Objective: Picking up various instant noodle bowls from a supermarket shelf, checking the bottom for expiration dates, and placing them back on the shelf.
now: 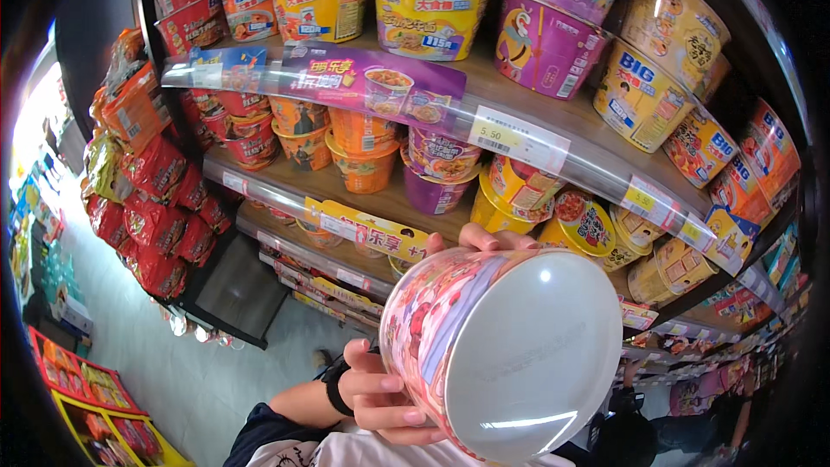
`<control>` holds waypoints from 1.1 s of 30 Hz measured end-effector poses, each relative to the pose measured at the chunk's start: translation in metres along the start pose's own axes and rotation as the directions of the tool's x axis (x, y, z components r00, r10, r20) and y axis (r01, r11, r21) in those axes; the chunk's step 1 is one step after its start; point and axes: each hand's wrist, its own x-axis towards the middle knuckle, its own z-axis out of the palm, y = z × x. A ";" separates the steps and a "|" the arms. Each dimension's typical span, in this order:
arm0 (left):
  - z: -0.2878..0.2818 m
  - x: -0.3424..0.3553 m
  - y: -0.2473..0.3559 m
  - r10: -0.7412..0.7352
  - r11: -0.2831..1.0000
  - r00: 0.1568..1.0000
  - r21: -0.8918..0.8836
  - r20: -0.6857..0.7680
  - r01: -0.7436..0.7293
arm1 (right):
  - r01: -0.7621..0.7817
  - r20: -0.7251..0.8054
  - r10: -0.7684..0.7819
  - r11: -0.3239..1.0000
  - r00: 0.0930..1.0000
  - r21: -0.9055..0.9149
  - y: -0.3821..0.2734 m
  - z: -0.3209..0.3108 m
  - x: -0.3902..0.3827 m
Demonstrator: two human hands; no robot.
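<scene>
1. Nearest: a patterned pink tub [536, 350], held up before the shelves' front edges, tilted, its white base toward the camera.
2. Red packets [160, 225], clustered beyond the left end of the upper shelf [484, 76].
3. Left hand [380, 396], grasping the pink tub's lower left side.
4. Yellow tub [430, 17], near the upper shelf's front edge.
5. Right hand [491, 239], mostly hidden, fingers gripping the pink tub's top side.
6. Purple tub [546, 50], near that same edge.

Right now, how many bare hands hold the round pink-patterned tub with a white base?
2: the left hand on the tub at lower left; the right hand, mostly hidden, showing fingers at the upper edge.
</scene>
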 end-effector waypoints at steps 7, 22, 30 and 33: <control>-0.014 0.003 -0.002 -0.023 1.000 0.991 0.016 0.134 0.021 | -0.027 -0.018 0.028 1.000 0.999 0.014 0.001 -0.002 -0.005; 0.023 -0.022 -0.009 -0.683 0.353 0.385 -0.180 0.620 0.918 | 0.396 0.144 -0.382 0.746 0.913 -0.535 -0.057 -0.066 -0.074; 0.101 -0.024 -0.011 -0.539 -0.164 0.142 -0.269 0.831 0.949 | 0.228 -0.390 -0.552 0.746 0.737 -0.626 -0.071 -0.093 -0.098; 0.124 -0.018 -0.015 -0.506 -0.185 0.152 -0.279 0.849 0.942 | 0.230 -0.457 -0.575 0.757 0.679 -0.612 -0.077 -0.094 -0.093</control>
